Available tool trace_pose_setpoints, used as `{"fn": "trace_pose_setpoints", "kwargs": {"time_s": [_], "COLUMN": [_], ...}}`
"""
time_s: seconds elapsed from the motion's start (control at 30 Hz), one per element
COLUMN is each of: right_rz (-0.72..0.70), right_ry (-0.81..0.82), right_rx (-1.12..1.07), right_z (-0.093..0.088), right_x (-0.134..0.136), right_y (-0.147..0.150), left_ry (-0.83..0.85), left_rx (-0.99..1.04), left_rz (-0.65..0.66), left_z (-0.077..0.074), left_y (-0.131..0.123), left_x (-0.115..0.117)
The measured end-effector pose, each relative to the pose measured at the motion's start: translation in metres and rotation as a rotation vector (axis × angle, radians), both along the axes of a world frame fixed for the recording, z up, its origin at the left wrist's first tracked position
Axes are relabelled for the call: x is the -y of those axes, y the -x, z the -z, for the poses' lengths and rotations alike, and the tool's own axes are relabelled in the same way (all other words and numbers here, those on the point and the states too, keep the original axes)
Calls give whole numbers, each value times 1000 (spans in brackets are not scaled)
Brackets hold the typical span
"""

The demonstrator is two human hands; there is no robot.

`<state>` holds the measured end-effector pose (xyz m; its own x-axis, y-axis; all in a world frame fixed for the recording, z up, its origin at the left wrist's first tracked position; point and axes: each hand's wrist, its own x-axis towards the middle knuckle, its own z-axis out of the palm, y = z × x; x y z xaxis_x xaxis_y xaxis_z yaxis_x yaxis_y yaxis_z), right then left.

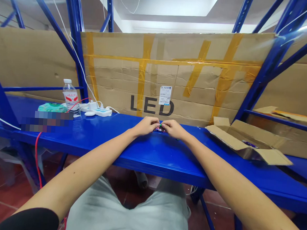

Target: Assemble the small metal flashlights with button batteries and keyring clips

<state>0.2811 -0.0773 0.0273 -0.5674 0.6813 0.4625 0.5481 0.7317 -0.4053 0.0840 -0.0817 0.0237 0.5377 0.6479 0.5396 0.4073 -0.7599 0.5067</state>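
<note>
Both arms reach forward over the blue table. A small dark, shiny item with a bit of green at its top lies between my hands near the table's back edge. My left hand has its fingers closed on the item's left end. On the right end, the curled fingers of my right hand are closed. The fingers cover much of the item, so what it is cannot be made out.
An open cardboard box sits at the right, a purple item inside. At the left are a water bottle, a power strip with cables and a green packet. A large "LED" carton stands behind, between blue posts.
</note>
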Motion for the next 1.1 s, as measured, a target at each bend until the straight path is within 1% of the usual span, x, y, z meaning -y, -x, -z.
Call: {"fn": "trace_pose_setpoints", "kwargs": {"time_s": [0.07, 0.17, 0.3, 0.4, 0.47, 0.63, 0.73, 0.93, 1.1], "right_rz": [-8, -5, -8, -4, -4, 32, 48, 30, 2], "right_ry": [9, -12, -37, -27, 4, 116, 183, 307, 338], "right_rx": [-72, -202, -260, -281, -266, -214, -210, -275, -306], "right_z": [1, 4, 5, 3, 1, -5, -7, -6, -5], "right_x": [0, 0, 2, 6, 10, 19, 20, 14, 8], "right_y": [2, 3, 4, 4, 5, 5, 4, 3, 2], "left_ry": [-37, -26, 7, 33, 17, -156, -215, -232, -232], "left_rx": [-5, -4, 14, 30, 14, -65, -94, -90, -64], "left_rz": [-16, -15, -6, 4, 1, -52, -72, -122, -152], "left_z": [-1, -1, 0, 0, -1, -1, 0, 0, 1], "left_y": [0, -1, 0, 1, 2, 2, 1, -3, -6], "left_x": [0, -1, -3, -2, -1, 0, 0, 3, 2]}}
